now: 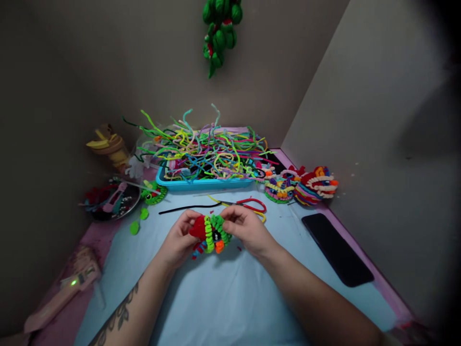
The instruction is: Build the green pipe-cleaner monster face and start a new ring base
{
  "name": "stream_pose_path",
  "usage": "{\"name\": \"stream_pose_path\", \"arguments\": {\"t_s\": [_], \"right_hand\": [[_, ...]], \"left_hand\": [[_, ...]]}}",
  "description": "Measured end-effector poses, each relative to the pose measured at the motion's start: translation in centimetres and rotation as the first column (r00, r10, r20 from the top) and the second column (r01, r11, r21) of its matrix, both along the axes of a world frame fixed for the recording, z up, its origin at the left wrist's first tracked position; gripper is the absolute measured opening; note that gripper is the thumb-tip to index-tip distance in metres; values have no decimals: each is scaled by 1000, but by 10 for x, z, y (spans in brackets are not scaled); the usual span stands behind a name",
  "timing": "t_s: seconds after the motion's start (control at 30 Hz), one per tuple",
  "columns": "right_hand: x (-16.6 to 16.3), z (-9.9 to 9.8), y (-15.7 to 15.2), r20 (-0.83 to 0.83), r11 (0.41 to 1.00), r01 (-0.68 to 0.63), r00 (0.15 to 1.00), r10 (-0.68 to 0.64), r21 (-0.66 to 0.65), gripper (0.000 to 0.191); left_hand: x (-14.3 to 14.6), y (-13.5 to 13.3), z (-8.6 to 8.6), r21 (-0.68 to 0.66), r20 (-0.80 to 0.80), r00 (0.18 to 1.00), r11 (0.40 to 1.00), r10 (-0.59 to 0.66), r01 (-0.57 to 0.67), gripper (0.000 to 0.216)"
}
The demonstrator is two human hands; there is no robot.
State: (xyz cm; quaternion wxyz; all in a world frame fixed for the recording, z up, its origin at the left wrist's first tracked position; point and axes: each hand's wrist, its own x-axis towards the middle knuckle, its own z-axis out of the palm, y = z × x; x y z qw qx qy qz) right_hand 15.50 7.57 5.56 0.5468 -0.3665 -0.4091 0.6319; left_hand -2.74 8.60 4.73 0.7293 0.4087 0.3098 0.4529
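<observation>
Both hands grip the pipe-cleaner figure [211, 234] just above the blue mat [223, 298], left hand [180, 239] on its red end, right hand [248, 228] on its green coil, which an uneven pull could probably unwind.

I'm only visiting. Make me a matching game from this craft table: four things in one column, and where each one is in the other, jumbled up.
Things:
1. pipe-cleaner figure
2. phone
3. tray
4. glue gun

Places:
A. far side of the table, full of coloured pipe cleaners
B. by the left edge, with a green light glowing
C. between the left hand and the right hand
D. lying flat near the right edge

Pairs: 1-C, 2-D, 3-A, 4-B
</observation>
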Motion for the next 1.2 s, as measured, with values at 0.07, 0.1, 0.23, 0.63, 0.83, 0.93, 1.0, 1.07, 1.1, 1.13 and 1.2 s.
{"name": "stream_pose_path", "arguments": {"t_s": [0.07,0.1,0.23,0.63,0.83,0.93,1.0,1.07,1.1,1.13,1.2], "right_hand": [[-2,0,-1,-22,1000,12,1000,-12,-17,25],[-4,-1,-1,-31,1000,17,999,-17,-23,24],[-8,-3,-3,-29,998,34,999,-35,-47,23],[-12,-11,-2,-32,998,-6,999,4,-55,22],[-14,-12,-3,163,998,64,985,-65,13,20],[-15,-16,-5,270,996,66,959,-81,65,17],[-16,-20,-6,346,993,64,934,-93,97,16],[-17,-22,-7,373,991,65,922,-104,114,18],[-17,-22,-7,370,990,69,923,-109,120,18],[-17,-21,-8,367,989,73,923,-116,128,18],[-17,-19,-9,381,987,69,917,-121,146,16]], "left_hand": [[0,0,-3,18,-13,1000,1000,4,-4,36],[-1,0,-4,28,-23,1000,1000,5,-5,35],[-4,0,-11,77,-93,996,997,15,-8,35],[-4,4,-2,201,-266,959,978,101,-47,31],[-12,7,6,276,-456,878,961,146,-17,31],[-15,7,6,357,-513,830,934,218,-24,30],[-16,7,5,384,-543,810,923,219,8,29],[-15,8,5,399,-570,790,917,223,29,26],[-15,8,7,419,-578,780,907,242,29,23],[-14,8,9,450,-584,767,892,266,34,20],[-13,6,15,516,-605,736,853,305,71,12]]}}
